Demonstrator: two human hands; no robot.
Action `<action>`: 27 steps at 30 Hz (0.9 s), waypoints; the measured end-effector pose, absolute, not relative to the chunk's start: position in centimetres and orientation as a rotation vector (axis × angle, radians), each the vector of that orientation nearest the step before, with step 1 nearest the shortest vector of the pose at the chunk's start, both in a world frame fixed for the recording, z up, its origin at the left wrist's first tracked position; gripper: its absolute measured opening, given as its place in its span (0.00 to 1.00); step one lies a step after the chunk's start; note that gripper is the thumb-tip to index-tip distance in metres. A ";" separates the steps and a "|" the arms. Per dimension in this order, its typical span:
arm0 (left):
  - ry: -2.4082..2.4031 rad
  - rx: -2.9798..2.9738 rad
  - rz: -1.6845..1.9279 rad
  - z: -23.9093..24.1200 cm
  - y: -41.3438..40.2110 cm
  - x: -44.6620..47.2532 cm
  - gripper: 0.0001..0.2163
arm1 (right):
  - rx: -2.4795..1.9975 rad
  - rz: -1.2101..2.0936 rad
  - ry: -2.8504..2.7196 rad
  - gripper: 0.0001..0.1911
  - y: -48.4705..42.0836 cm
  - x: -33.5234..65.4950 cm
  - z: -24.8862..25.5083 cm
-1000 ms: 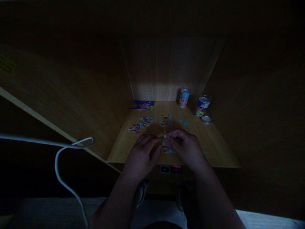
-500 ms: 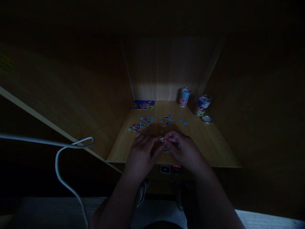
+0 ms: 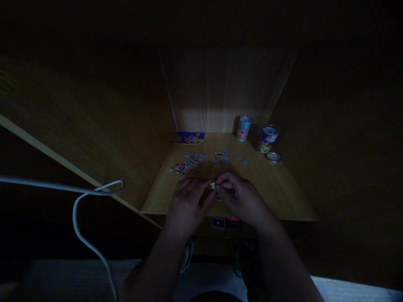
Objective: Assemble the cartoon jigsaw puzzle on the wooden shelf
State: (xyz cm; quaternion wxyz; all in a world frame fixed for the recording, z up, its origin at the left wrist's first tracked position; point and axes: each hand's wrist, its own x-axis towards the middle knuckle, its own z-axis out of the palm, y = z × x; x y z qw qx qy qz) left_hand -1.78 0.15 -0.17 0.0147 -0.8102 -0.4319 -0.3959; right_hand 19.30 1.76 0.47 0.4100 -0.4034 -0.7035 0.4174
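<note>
Near the front of the wooden board, my left hand (image 3: 189, 199) and my right hand (image 3: 241, 195) meet at their fingertips. Between them is a small yellowish puzzle piece (image 3: 213, 185), pinched by both hands. Below my right fingers a bit of another piece (image 3: 219, 198) shows; the hand covers most of it. Beyond my left hand lies a loose pile of puzzle pieces (image 3: 185, 164), mostly blue with some red. A smaller group of pieces (image 3: 219, 158) lies past my fingertips, and two blue pieces (image 3: 244, 161) are farther right.
A cartoon picture card (image 3: 189, 138) lies at the back left. Two printed cans, one light blue (image 3: 243, 129) and one dark blue (image 3: 267, 140), stand at the back right beside a round metal lid (image 3: 273, 157). A white cable (image 3: 85, 195) hangs at the left.
The yellowish piece between my fingertips has turned and shifted slightly toward my left and down. Both hands have barely moved, and the pieces on the board look the same.
</note>
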 end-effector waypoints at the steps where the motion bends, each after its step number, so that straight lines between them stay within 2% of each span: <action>1: -1.372 -2.513 -1.236 -0.1 0.2 -1.9 0.10 | -1.022 1.031 -1.756 0.02 1.8 19.3 0.4; 7: -1.756 -2.408 -1.153 0.1 1.1 -2.4 0.10 | -1.157 0.666 -1.771 0.05 2.2 19.6 0.2; 13: -1.838 -2.485 -0.921 0.5 1.4 -2.2 0.07 | -1.177 0.351 -2.015 0.07 2.5 19.3 0.4; 21: -1.735 -2.543 -0.994 0.6 1.3 -2.1 0.05 | -1.163 0.337 -2.098 0.14 2.6 19.1 0.2; 27: -1.588 -2.617 -1.048 0.9 1.1 -1.8 0.06 | -1.156 0.332 -2.102 0.14 2.6 19.1 0.2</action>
